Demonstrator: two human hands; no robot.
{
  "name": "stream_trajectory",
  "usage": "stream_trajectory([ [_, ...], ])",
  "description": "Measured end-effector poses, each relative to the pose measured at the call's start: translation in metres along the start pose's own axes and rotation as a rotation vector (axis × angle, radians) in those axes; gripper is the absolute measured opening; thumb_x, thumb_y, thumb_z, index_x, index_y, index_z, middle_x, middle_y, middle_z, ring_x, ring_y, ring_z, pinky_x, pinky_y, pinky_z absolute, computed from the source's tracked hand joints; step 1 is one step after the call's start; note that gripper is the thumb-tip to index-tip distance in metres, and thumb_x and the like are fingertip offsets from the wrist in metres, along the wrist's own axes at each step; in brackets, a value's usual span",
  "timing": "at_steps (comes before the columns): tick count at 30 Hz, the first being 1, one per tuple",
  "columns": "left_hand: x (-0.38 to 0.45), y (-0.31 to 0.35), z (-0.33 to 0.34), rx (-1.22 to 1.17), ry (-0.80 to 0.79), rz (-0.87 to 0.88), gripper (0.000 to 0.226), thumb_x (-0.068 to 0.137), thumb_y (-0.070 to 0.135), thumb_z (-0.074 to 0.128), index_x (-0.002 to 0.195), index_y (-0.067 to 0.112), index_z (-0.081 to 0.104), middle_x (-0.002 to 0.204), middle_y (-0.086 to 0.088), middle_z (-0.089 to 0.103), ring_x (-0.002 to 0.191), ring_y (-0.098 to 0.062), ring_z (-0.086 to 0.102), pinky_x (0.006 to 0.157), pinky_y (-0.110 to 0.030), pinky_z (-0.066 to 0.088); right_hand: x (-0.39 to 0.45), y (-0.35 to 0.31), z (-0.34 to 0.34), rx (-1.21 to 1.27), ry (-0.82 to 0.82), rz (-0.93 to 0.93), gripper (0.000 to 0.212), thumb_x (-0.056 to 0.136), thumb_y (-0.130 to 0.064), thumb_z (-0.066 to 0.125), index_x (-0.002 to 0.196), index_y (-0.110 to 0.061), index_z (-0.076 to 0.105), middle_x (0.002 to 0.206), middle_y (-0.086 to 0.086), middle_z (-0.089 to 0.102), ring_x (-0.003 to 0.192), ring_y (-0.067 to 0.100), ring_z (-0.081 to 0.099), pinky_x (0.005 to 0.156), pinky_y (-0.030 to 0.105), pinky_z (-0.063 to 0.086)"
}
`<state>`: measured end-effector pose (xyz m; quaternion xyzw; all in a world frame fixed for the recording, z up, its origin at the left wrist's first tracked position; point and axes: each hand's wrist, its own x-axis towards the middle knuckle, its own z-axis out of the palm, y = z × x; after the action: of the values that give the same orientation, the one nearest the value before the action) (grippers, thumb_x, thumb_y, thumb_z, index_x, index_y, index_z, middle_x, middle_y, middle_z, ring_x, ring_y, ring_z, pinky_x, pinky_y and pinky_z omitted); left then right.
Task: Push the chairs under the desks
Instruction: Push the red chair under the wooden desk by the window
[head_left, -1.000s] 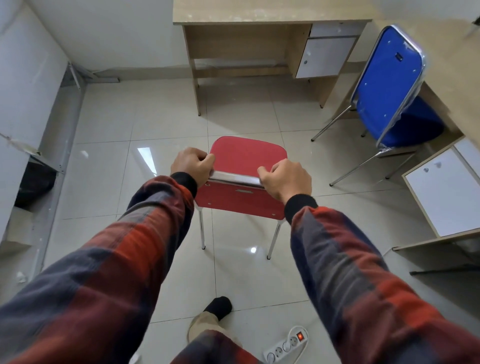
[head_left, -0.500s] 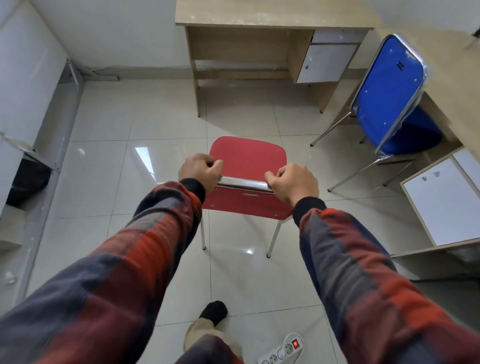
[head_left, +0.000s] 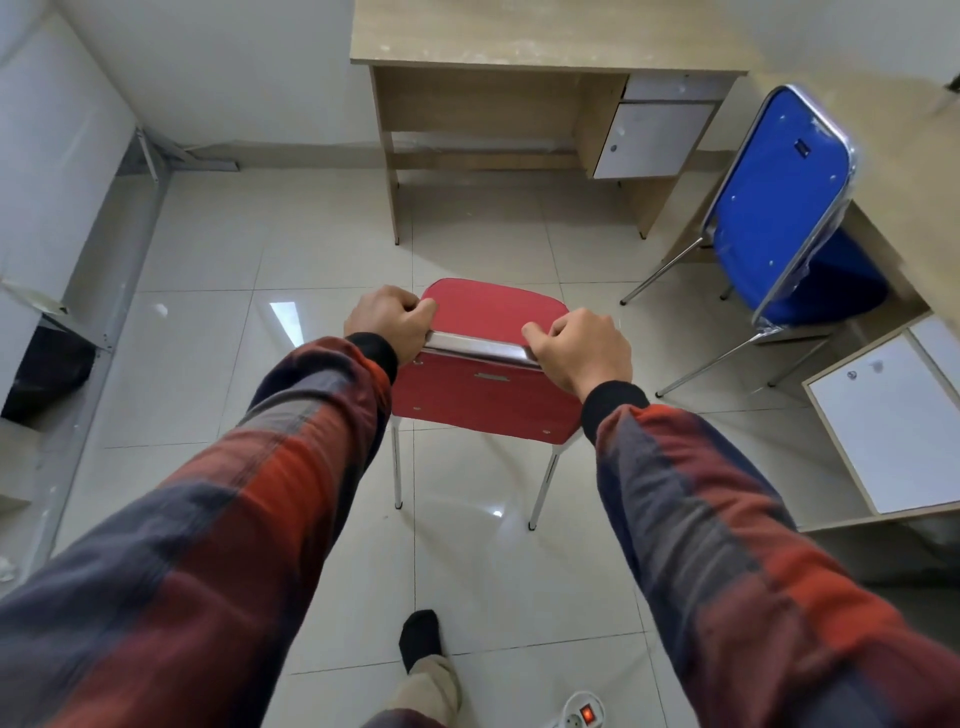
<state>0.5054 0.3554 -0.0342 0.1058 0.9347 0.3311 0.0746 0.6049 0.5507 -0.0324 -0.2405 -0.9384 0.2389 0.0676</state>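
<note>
A red chair with metal legs stands on the tiled floor in front of me, its backrest toward me. My left hand grips the left end of the backrest's chrome top rail. My right hand grips the right end. Straight ahead against the wall is a wooden desk with an open knee space and a white cabinet door on its right side. A blue chair stands at the right, its seat partly under a second desk along the right wall.
A white cabinet door of the right desk juts out at the right. Metal shelf brackets line the left wall. A power strip lies on the floor near my socked foot. Open tiled floor lies between the red chair and the far desk.
The red chair has moved a little forward toward the far desk with both hands still gripping its top rail. I have stepped forward after it.
</note>
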Motion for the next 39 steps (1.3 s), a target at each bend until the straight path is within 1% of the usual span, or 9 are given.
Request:
stream_trajectory([
  [7, 0.014, -0.008, -0.003, -0.028, -0.041, 0.028, 0.037, 0.077, 0.033, 0.044, 0.054, 0.012, 0.063, 0.066, -0.007, 0.069, 0.067, -0.027, 0.062, 0.06, -0.032, 0.048, 0.003, -0.007, 0.006, -0.012, 0.001, 0.059, 0.052, 0.085, -0.05, 0.05, 0.06, -0.007, 0.066, 0.051, -0.001, 0.055, 0.051, 0.024, 0.054, 0.053, 0.028, 0.046],
  [13, 0.006, -0.039, -0.005, -0.066, -0.029, 0.024, 0.039, 0.072, 0.035, 0.042, 0.056, 0.011, 0.068, 0.055, -0.001, 0.065, 0.06, -0.024, 0.062, 0.058, -0.032, 0.049, -0.014, -0.022, 0.028, -0.074, -0.065, 0.052, 0.045, 0.085, -0.047, 0.049, 0.054, -0.015, 0.052, 0.049, -0.003, 0.047, 0.044, 0.02, 0.043, 0.051, 0.029, 0.045],
  [19, 0.021, -0.027, 0.004, -0.099, -0.025, 0.018, 0.046, 0.068, 0.045, 0.037, 0.058, 0.011, 0.065, 0.059, -0.004, 0.067, 0.064, -0.026, 0.063, 0.063, -0.038, 0.053, 0.011, -0.013, 0.018, -0.106, -0.124, 0.032, 0.049, 0.087, -0.048, 0.052, 0.062, -0.01, 0.069, 0.059, 0.003, 0.065, 0.056, 0.024, 0.059, 0.055, 0.028, 0.048],
  [26, 0.027, -0.008, 0.026, -0.037, -0.042, 0.058, 0.047, 0.072, 0.053, 0.039, 0.058, 0.012, 0.057, 0.058, -0.002, 0.063, 0.061, -0.024, 0.058, 0.054, -0.03, 0.044, 0.031, 0.01, 0.002, -0.123, -0.104, 0.085, 0.037, 0.087, -0.041, 0.057, 0.064, -0.015, 0.07, 0.056, -0.006, 0.057, 0.055, 0.016, 0.051, 0.052, 0.024, 0.031],
  [29, 0.024, -0.006, 0.022, 0.028, -0.095, 0.131, 0.05, 0.077, 0.061, 0.037, 0.058, 0.017, 0.051, 0.056, 0.001, 0.051, 0.057, -0.02, 0.049, 0.05, -0.027, 0.031, 0.022, 0.012, 0.004, -0.14, -0.028, 0.112, 0.04, 0.09, -0.041, 0.055, 0.062, -0.013, 0.065, 0.052, -0.006, 0.051, 0.05, 0.014, 0.046, 0.05, 0.023, 0.03],
  [33, 0.026, -0.007, 0.017, 0.084, -0.216, 0.211, 0.072, 0.072, 0.079, 0.027, 0.069, 0.015, 0.059, 0.066, -0.003, 0.061, 0.065, -0.023, 0.056, 0.058, -0.032, 0.043, 0.019, 0.009, 0.006, -0.248, -0.006, 0.169, 0.049, 0.09, -0.049, 0.044, 0.062, -0.014, 0.064, 0.056, -0.004, 0.054, 0.058, 0.019, 0.05, 0.074, 0.034, 0.044],
  [35, 0.029, -0.005, 0.014, 0.146, -0.341, 0.209, 0.071, 0.077, 0.08, 0.035, 0.071, 0.015, 0.063, 0.067, -0.001, 0.06, 0.068, -0.022, 0.057, 0.061, -0.031, 0.044, 0.019, 0.008, 0.009, -0.252, -0.021, 0.226, 0.053, 0.09, -0.053, 0.042, 0.063, -0.013, 0.064, 0.058, -0.003, 0.056, 0.059, 0.019, 0.05, 0.081, 0.036, 0.046],
  [37, 0.03, 0.0, 0.012, 0.217, -0.441, 0.18, 0.064, 0.085, 0.073, 0.043, 0.078, 0.015, 0.068, 0.073, -0.003, 0.063, 0.073, -0.022, 0.06, 0.065, -0.03, 0.047, 0.014, 0.007, 0.012, -0.199, -0.025, 0.254, 0.058, 0.092, -0.058, 0.042, 0.061, -0.012, 0.062, 0.058, -0.003, 0.056, 0.06, 0.021, 0.055, 0.08, 0.038, 0.052],
  [39, 0.029, 0.006, 0.01, 0.26, -0.476, 0.155, 0.065, 0.089, 0.07, 0.041, 0.08, 0.012, 0.068, 0.073, -0.005, 0.063, 0.072, -0.023, 0.06, 0.065, -0.029, 0.045, 0.011, 0.01, 0.01, -0.156, -0.046, 0.207, 0.064, 0.094, -0.066, 0.042, 0.057, -0.015, 0.057, 0.055, -0.004, 0.052, 0.058, 0.02, 0.055, 0.069, 0.032, 0.049],
])
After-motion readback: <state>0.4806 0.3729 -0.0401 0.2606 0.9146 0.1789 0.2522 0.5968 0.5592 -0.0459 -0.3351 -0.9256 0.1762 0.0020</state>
